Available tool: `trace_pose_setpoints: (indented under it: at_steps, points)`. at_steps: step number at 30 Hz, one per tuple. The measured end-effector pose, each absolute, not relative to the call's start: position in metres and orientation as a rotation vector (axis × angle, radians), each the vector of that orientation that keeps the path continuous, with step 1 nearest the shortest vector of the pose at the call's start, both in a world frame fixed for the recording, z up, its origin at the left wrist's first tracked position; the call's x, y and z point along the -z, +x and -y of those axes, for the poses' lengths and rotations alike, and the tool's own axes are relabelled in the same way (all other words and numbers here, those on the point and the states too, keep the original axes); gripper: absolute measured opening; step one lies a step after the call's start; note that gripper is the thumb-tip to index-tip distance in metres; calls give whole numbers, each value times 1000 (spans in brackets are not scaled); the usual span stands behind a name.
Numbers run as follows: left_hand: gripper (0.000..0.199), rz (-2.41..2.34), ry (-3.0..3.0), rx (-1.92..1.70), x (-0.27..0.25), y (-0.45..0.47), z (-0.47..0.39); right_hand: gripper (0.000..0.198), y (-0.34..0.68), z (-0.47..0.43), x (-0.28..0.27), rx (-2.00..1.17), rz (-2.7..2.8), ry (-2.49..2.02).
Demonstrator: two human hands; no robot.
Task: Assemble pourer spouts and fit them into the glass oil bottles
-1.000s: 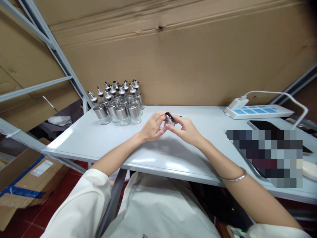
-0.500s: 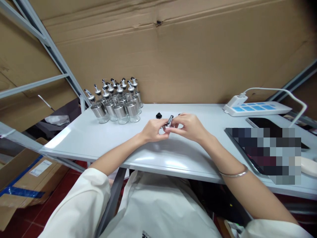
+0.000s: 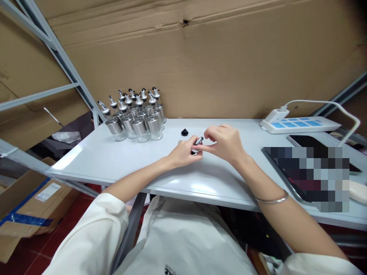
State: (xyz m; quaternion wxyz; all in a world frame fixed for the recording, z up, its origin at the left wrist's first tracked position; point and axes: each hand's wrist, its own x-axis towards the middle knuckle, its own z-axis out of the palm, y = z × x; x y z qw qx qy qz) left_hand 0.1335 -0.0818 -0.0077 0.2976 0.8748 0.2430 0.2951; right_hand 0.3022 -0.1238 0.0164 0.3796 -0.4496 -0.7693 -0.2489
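Note:
A small silver and black bottle pourer (image 3: 198, 141) is held over the middle of the table. My left hand (image 3: 183, 153) is closed round its lower part, and the fingers hide much of it. My right hand (image 3: 226, 143) meets the pourer from the right, the thumb stretched along it and the curled forefinger near its spout tip. A black ribbed stopper piece (image 3: 184, 132) lies on the table just beyond my left hand. To the left stand several glass bottles with steel sleeves (image 3: 140, 128), most topped with similar pourers.
The white table (image 3: 114, 160) backs onto a cardboard wall (image 3: 229, 68). At the right are a power strip (image 3: 304, 125) with a white charger and cable, a dark phone (image 3: 312, 143) and a partly blurred dark tablet-like device (image 3: 275, 160). A metal rack (image 3: 65, 72) borders the left.
The pourer now leans further to the right in my left hand. My right hand has shifted slightly right, its fingers drawn back from around the pourer. The bottles stay in place.

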Motion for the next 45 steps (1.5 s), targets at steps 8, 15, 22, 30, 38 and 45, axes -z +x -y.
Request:
trace_pose_setpoints:
  at_steps: [8,15,22,30,38,45]
  points:
    - [13,-639,2429,-811,12,133,83,63,299,123,-15,696,2204,-1180]
    - [24,-524,2801,-605,16,134,85,66,298,128,-17,401,2016,-1222]
    - [26,-235,3025,-448,23,136,88,40,310,124,-28,72,1521,-1397]
    - [22,-174,3128,-427,26,136,90,10,360,98,-13,-44,1408,-1910]
    - [18,-169,3120,-460,27,137,91,7,373,84,15,67,1584,-2145]
    - [18,-187,3124,-422,26,137,91,18,377,76,33,82,1738,-2200]
